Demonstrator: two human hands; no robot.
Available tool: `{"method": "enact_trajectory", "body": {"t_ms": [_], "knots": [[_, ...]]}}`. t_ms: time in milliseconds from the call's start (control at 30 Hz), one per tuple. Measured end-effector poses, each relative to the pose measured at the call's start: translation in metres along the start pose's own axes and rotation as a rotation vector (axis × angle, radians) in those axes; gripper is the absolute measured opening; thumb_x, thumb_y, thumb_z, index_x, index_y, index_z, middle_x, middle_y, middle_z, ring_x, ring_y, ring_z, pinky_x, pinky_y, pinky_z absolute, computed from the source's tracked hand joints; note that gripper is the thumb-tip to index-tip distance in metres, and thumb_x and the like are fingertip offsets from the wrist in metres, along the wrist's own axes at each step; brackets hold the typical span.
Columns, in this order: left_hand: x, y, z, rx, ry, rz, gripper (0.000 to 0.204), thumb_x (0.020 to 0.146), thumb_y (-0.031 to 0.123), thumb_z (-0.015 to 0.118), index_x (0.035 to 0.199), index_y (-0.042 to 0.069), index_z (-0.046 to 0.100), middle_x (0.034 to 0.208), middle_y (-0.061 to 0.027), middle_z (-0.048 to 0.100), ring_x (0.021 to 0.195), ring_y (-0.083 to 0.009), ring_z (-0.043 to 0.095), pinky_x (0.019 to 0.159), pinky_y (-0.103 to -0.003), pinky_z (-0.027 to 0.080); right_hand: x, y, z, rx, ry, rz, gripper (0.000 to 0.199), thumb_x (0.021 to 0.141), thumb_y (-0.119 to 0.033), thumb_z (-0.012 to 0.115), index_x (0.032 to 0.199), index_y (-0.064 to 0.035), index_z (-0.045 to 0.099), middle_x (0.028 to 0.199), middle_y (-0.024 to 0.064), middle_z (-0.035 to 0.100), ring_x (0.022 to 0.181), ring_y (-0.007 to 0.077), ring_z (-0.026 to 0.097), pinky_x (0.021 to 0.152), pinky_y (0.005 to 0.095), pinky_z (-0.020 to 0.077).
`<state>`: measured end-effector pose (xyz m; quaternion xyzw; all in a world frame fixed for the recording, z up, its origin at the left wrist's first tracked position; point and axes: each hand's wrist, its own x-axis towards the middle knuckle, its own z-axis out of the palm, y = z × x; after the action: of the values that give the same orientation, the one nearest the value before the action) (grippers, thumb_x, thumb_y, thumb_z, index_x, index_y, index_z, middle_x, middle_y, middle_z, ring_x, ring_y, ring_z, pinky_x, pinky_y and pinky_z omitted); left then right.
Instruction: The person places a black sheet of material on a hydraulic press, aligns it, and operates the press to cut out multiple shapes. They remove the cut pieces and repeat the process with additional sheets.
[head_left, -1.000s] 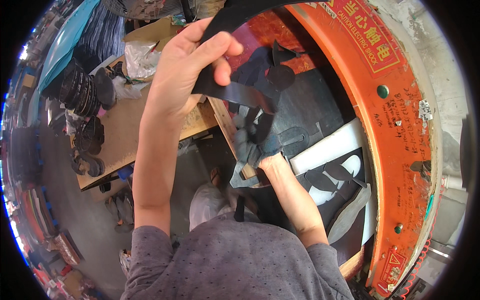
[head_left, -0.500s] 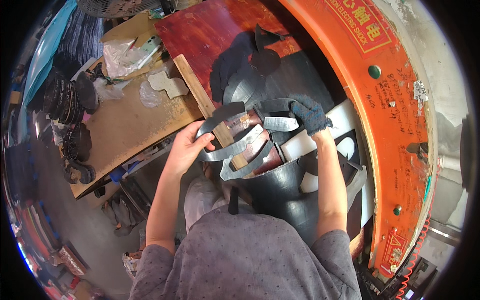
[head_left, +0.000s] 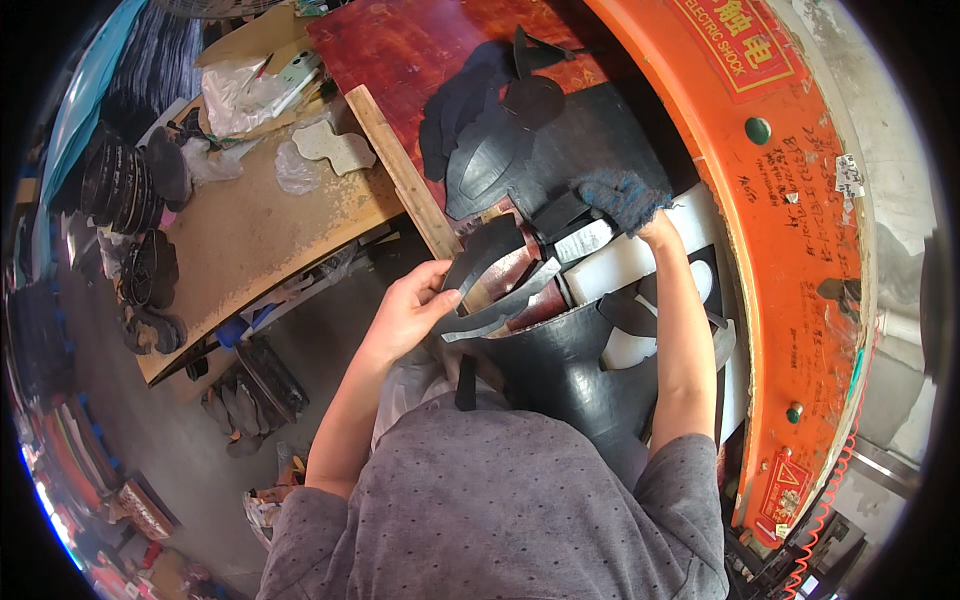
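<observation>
My bare left hand point(head_left: 418, 300) pinches the near end of a curved black cut piece point(head_left: 492, 244), thumb on top. Just below, another thin curved strip point(head_left: 505, 312) lies close to the fingertips; I cannot tell whether the hand also holds it. My right hand point(head_left: 628, 202), in a dark knitted glove, has its fingers curled at the end of a short black strip point(head_left: 560, 216). A shiny grey strip point(head_left: 584, 241) is beside that glove. Closer to me hangs a glossy black sheet point(head_left: 555, 375) with cut-out holes.
An orange machine body point(head_left: 775, 270) curves along the right. Behind my hands are a red board point(head_left: 400, 45) and a pile of black cut pieces point(head_left: 465, 120). A wooden bar point(head_left: 405, 175) borders a worn table point(head_left: 250, 250) at left. White blocks point(head_left: 690, 225) are under my right forearm.
My left hand has moved right with the curved piece, which now stands more upright. The gloved right hand has shifted slightly right, and the strips between my hands have changed position.
</observation>
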<state>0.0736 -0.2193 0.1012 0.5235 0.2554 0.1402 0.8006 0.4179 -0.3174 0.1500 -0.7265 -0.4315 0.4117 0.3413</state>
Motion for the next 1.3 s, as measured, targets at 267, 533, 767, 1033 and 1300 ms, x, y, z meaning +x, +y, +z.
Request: {"method": "enact_trajectory", "body": {"t_ms": [267, 533, 767, 1033, 1300], "knots": [[-0.008, -0.003, 0.014, 0.98, 0.236, 0.048, 0.027, 0.081, 0.016, 0.069, 0.107, 0.01, 0.065, 0.092, -0.0074, 0.064, 0.072, -0.022, 0.065, 0.066, -0.034, 0.051, 0.006, 0.008, 0.015, -0.487, -0.063, 0.073, 0.032, 0.087, -0.033, 0.066, 0.109, -0.0096, 0.068, 0.104, 0.0096, 0.068, 0.097, 0.0247, 0.063, 0.086, 0.0325, 0.0486], [-0.004, 0.002, 0.011, 0.933, 0.261, 0.085, 0.027, 0.081, 0.017, 0.07, 0.106, 0.011, 0.066, 0.109, -0.005, 0.062, 0.07, -0.0187, 0.065, 0.065, -0.034, 0.051, -0.002, -0.033, 0.022, -0.999, 0.08, 0.228, 0.045, 0.08, -0.04, 0.065, 0.118, -0.0164, 0.063, 0.115, 0.0133, 0.064, 0.108, 0.0333, 0.059, 0.089, 0.0397, 0.0477], [0.095, 0.029, 0.006, 1.167, 0.46, 0.459, 0.043, 0.079, 0.038, 0.071, 0.111, 0.009, 0.066, 0.112, -0.0082, 0.064, 0.101, -0.0258, 0.06, 0.083, -0.04, 0.047, 0.007, -0.021, 0.038, -0.878, 0.202, 0.121, 0.039, 0.077, -0.034, 0.063, 0.11, -0.0135, 0.068, 0.119, 0.0142, 0.061, 0.108, 0.0349, 0.058, 0.09, 0.0431, 0.0477], [0.155, 0.019, 0.006, 1.42, 0.513, 0.195, 0.042, 0.069, 0.031, 0.08, 0.104, 0.013, 0.067, 0.097, -0.0048, 0.06, 0.1, -0.0256, 0.055, 0.085, -0.041, 0.037, 0.001, -0.01, 0.036, -0.776, 0.267, 0.119, 0.042, 0.079, -0.037, 0.064, 0.113, -0.0123, 0.066, 0.117, 0.0163, 0.062, 0.11, 0.0349, 0.057, 0.092, 0.0423, 0.0458], [0.147, 0.023, 0.007, 1.343, 0.516, 0.204, 0.038, 0.072, 0.025, 0.078, 0.105, 0.013, 0.062, 0.1, -0.0069, 0.064, 0.09, -0.0286, 0.063, 0.079, -0.044, 0.043, 0.013, -0.033, 0.075, -0.515, 0.325, -0.162, 0.04, 0.079, -0.032, 0.067, 0.113, -0.0102, 0.064, 0.113, 0.0153, 0.063, 0.106, 0.0346, 0.059, 0.089, 0.0411, 0.047]]}}
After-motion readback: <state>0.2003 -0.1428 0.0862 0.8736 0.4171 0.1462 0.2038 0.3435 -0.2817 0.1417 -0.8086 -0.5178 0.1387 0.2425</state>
